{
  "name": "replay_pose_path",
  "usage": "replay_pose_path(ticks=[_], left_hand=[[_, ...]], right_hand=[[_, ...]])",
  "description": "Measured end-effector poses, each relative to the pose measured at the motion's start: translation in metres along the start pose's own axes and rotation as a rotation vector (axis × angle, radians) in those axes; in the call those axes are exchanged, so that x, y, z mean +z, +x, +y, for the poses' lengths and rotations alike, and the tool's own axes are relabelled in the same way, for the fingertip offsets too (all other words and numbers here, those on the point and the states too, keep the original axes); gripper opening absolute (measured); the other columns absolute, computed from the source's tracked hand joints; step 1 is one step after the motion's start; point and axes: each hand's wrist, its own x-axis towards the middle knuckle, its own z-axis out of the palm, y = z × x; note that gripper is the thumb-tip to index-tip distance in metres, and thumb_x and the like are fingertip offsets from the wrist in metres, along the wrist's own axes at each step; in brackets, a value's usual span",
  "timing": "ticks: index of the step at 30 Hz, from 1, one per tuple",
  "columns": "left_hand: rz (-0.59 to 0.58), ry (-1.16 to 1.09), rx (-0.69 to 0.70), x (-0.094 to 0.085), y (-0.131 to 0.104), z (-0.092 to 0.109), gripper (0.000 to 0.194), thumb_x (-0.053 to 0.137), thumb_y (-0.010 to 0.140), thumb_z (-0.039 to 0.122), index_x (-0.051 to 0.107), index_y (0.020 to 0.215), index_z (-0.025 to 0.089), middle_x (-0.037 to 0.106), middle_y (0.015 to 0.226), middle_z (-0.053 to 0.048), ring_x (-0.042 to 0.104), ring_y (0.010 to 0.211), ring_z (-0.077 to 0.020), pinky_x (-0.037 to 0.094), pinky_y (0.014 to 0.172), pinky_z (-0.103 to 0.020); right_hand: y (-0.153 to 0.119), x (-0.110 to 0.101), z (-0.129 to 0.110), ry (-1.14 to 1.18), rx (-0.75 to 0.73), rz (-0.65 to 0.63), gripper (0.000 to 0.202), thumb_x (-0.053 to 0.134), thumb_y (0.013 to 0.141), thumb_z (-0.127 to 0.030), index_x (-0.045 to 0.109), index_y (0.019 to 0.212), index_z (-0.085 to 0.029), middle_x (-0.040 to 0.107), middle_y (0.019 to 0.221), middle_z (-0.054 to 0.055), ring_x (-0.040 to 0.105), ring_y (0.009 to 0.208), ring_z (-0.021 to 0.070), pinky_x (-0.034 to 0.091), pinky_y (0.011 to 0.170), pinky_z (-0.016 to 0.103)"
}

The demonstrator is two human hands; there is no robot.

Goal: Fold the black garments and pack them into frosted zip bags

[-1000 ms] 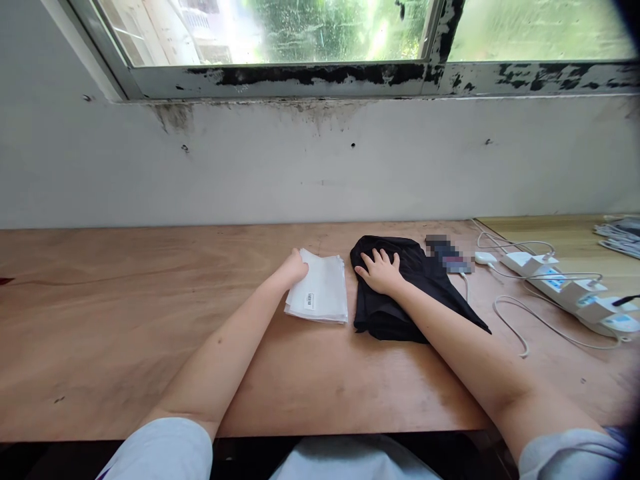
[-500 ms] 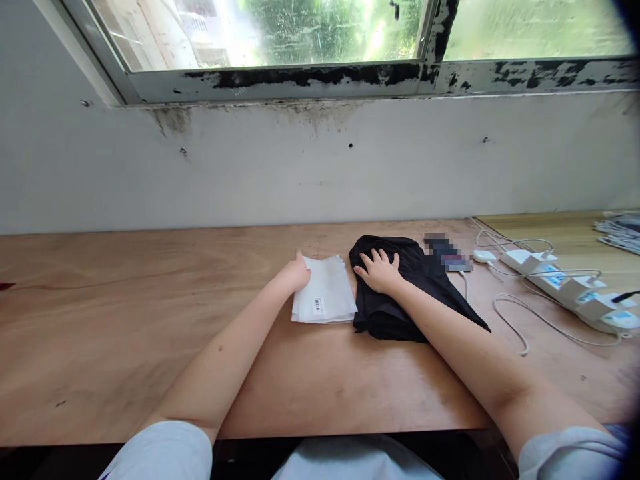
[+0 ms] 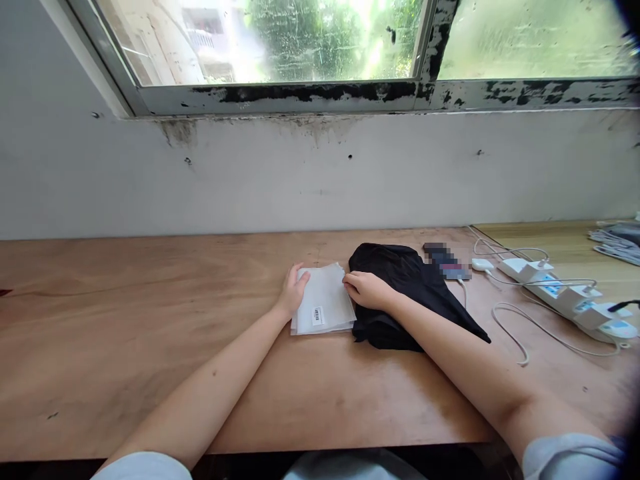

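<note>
A thin stack of whitish, frosted plastic bags (image 3: 327, 293) with a barcode label (image 3: 318, 315) lies flat on the wooden table. At its left edge rests my left hand (image 3: 293, 293), thumb spread from the fingers and touching the stack's side. My right hand (image 3: 369, 291) is closed, its fingertips pinched at the stack's upper right edge. Under the right hand and forearm a crumpled black cloth (image 3: 385, 327), perhaps a garment, is spread out, partly covered by the arm.
A phone, partly blurred, (image 3: 447, 261) lies beyond the cloth with a white cable plugged in. On the right are a white power strip (image 3: 565, 300) with adapters, looping cables (image 3: 510, 333) and some folded grey items (image 3: 617, 247). A wall (image 3: 250, 180) with a window bounds the table's back.
My right hand has moved left from lying spread on the black cloth to the white stack's edge, its fingers now curled. My left hand has opened its thumb away from the fingers.
</note>
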Motion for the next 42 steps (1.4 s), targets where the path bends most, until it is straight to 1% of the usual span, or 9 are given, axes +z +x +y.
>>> replay_pose_path(ticks=[5,9,12,16,23,30,33,37,42], left_hand=[[0.011,-0.330,-0.129,0.004,-0.004,-0.006,0.043,0.052,0.093,0.048,0.054,0.128,0.023,0.064,0.115,-0.006,0.063,0.103,-0.0221,0.051,0.088,-0.033],[-0.081,-0.379,-0.144,0.005,-0.005,-0.005,0.045,0.051,0.093,0.050,0.052,0.129,0.024,0.065,0.108,-0.004,0.065,0.094,-0.0201,0.053,0.081,-0.031],[-0.092,-0.247,-0.104,0.002,-0.001,-0.011,0.038,0.052,0.092,0.042,0.056,0.124,0.023,0.065,0.120,-0.007,0.063,0.111,-0.0242,0.052,0.093,-0.037],[-0.091,0.170,0.049,-0.002,0.006,-0.020,0.040,0.054,0.080,0.011,0.062,0.118,0.023,0.050,0.147,-0.009,0.037,0.145,-0.0287,0.031,0.119,-0.047],[-0.052,0.453,0.135,-0.004,0.003,-0.020,0.048,0.049,0.076,0.001,0.063,0.117,0.021,0.042,0.153,-0.012,0.032,0.148,-0.0305,0.030,0.121,-0.052],[-0.086,0.481,0.158,-0.004,0.003,-0.023,0.042,0.044,0.077,0.001,0.065,0.108,0.020,0.048,0.148,-0.011,0.041,0.143,-0.0258,0.037,0.118,-0.045],[-0.093,0.533,0.161,-0.007,0.010,-0.021,0.041,0.043,0.078,0.003,0.065,0.107,0.020,0.054,0.142,-0.010,0.046,0.139,-0.0242,0.039,0.115,-0.042],[-0.154,0.655,0.178,-0.010,0.022,-0.014,0.033,0.049,0.087,0.019,0.063,0.116,0.022,0.062,0.134,-0.009,0.052,0.131,-0.0281,0.036,0.113,-0.049],[-0.219,0.667,0.201,-0.009,0.026,-0.013,0.029,0.055,0.089,0.028,0.067,0.114,0.023,0.065,0.131,-0.009,0.051,0.130,-0.0314,0.032,0.113,-0.052]], right_hand=[[0.010,0.005,-0.011,0.198,0.397,-0.002,0.015,0.058,0.092,-0.026,0.069,0.085,-0.018,0.074,0.087,0.007,0.068,0.082,0.0198,0.044,0.069,0.026],[0.012,0.011,-0.012,0.303,0.469,-0.009,0.006,0.071,0.082,-0.023,0.068,0.082,-0.018,0.075,0.088,0.007,0.069,0.083,0.0199,0.047,0.070,0.026],[0.010,0.018,-0.009,0.422,0.495,0.021,0.015,0.072,0.080,-0.020,0.066,0.093,-0.017,0.074,0.090,0.006,0.069,0.072,0.0161,0.049,0.066,0.024],[0.008,0.025,-0.003,0.584,0.513,0.017,0.017,0.066,0.085,-0.019,0.060,0.101,-0.017,0.072,0.087,0.003,0.063,0.053,0.0109,0.049,0.056,0.024],[0.007,0.028,-0.003,0.411,0.334,0.056,0.039,0.075,0.075,-0.020,0.061,0.111,-0.016,0.066,0.091,0.004,0.064,0.079,0.0164,0.051,0.074,0.028],[0.002,0.027,-0.008,0.361,0.179,0.051,0.068,0.081,0.073,-0.041,0.056,0.131,-0.016,0.052,0.127,0.016,0.061,0.099,0.0229,0.051,0.092,0.040],[-0.002,0.023,-0.013,0.235,-0.092,-0.017,0.082,0.084,0.064,-0.060,0.059,0.132,-0.022,0.043,0.145,0.018,0.040,0.134,0.0378,0.034,0.110,0.055],[-0.005,0.015,-0.022,0.133,-0.280,-0.131,0.099,0.084,0.055,-0.072,0.057,0.138,-0.025,0.019,0.164,0.015,0.010,0.149,0.0465,0.010,0.116,0.066],[-0.007,0.008,-0.031,0.101,-0.371,-0.176,0.089,0.085,0.059,-0.061,0.060,0.138,-0.026,0.023,0.164,0.014,0.009,0.151,0.0450,0.002,0.116,0.067]])
